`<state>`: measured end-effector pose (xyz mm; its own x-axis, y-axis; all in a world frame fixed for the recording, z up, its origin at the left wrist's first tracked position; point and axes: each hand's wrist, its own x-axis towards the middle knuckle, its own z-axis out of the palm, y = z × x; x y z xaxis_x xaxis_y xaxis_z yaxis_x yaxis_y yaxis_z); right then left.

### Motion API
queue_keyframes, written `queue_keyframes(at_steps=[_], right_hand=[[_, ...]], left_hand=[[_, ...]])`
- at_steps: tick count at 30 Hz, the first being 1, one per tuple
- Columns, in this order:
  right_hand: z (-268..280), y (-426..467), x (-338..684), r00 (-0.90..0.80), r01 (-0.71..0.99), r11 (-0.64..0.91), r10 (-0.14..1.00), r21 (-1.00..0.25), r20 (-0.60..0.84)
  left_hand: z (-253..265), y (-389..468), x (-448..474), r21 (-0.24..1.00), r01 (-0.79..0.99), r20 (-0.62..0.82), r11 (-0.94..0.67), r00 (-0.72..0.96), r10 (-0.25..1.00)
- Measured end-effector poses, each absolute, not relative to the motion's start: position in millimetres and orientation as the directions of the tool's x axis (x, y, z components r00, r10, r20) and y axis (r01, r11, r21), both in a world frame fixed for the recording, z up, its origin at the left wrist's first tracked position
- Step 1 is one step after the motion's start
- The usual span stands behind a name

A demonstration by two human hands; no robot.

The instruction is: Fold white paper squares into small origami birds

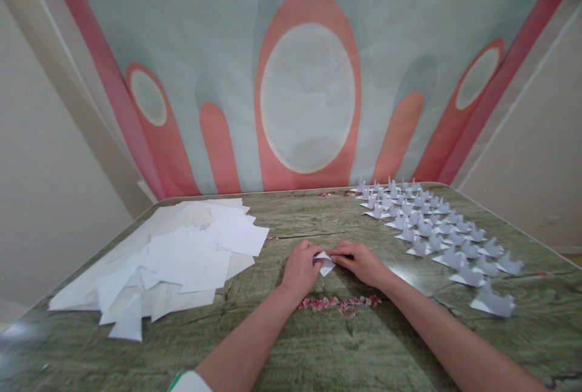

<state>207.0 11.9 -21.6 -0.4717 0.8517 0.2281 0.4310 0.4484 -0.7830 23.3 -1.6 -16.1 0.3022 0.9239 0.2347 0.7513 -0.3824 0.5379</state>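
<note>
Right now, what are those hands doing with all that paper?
A person is folding a small white paper piece on a green, wood-patterned table. The left hand and the right hand both pinch it between their fingertips, low over the tabletop. A loose pile of white paper sheets lies to the left. Rows of finished folded paper figures stand to the right.

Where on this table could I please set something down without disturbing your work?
Bare table lies near the front edge and behind the hands, between the paper pile and the folded figures. Left and right sides are crowded.
</note>
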Motion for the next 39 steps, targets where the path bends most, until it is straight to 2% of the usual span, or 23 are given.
queue_keyframes(at_steps=[39], right_hand=[[-27, 9, 191, -0.280, 0.636, 0.347, 0.936, -0.689, 0.213]], left_hand=[[-17, 2, 21, 0.540, 0.734, 0.260, -0.412, 0.320, 0.911]])
